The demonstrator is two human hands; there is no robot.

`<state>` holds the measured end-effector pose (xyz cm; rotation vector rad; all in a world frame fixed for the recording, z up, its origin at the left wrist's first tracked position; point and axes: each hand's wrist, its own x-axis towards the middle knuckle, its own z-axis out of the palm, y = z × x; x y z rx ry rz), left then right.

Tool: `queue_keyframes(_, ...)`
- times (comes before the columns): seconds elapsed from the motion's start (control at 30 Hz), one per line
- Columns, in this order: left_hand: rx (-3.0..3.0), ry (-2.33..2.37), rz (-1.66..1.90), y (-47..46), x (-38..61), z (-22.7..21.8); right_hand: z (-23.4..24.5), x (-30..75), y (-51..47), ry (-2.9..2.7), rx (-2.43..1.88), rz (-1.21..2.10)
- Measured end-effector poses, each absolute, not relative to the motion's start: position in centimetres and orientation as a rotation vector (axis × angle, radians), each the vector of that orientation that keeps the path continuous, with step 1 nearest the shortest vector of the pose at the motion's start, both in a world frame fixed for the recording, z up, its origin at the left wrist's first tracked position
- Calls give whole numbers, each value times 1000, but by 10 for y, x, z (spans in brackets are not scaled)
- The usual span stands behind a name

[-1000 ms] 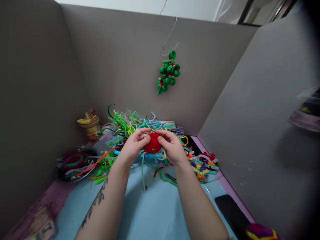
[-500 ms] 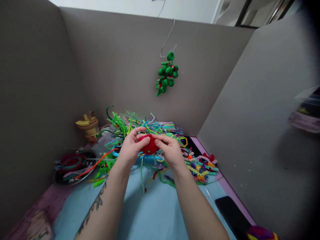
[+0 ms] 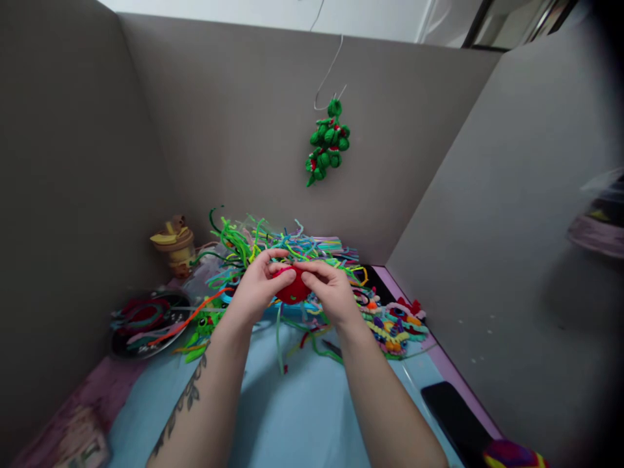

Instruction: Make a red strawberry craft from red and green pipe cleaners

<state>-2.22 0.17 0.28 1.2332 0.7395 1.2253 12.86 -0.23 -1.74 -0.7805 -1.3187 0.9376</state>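
Note:
A small round red piece (image 3: 293, 292), with a small green mark low on its front, is held up over the blue table cover. My left hand (image 3: 263, 284) pinches its left side, the thumb lying across the front. On the right side, my right hand (image 3: 327, 286) grips the upper edge between thumb and fingers. The fingertips behind the piece are partly hidden. Just beyond both hands lies a heap of coloured pipe cleaners (image 3: 238, 242). Below the piece, a few loose green and red strands (image 3: 279, 344) are on the cover.
To the left are a round tray (image 3: 134, 351) with coloured strands, a green fuzzy figure (image 3: 199, 331) and a tan pot (image 3: 176, 250). Multicoloured fuzzy pieces (image 3: 397, 328) and a black phone (image 3: 455, 416) lie to the right. A green bunch (image 3: 330, 140) hangs from a wire; grey partitions (image 3: 234, 123) enclose the table.
The whole view has shifted slightly. Both hands keep their grip on the red piece, which shows almost the same pose.

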Motion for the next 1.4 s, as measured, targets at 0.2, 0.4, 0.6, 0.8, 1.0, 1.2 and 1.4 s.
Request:
queue_keyframes(0.2, 1150, 744, 1235, 6, -27, 3, -20, 127, 8, -835, -630, 1170)
queue_keyframes(0.4, 1139, 715, 1210, 10, -27, -1, -16, 125, 5, -811, -656, 1224)
queue_keyframes(0.6, 1026, 658, 1203, 11, -27, -2, -26, 119, 10, -773, -663, 1203)
queue_keyframes(0.8, 1004, 610, 1147, 14, -28, -7, -47, 122, 26, -716, -636, 1236)
queue_keyframes(1.0, 976, 621, 1161, 16, -23, -11, -59, 126, 39, -584, -646, 1354)
queue_keyframes(1.2, 1082, 582, 1092, 17, -17, -18, -58, 129, 48, -394, -663, 1471)
queue_keyframes(1.4, 982, 625, 1303, 23, -10, -23, -43, 127, 35, -301, -541, 1652)
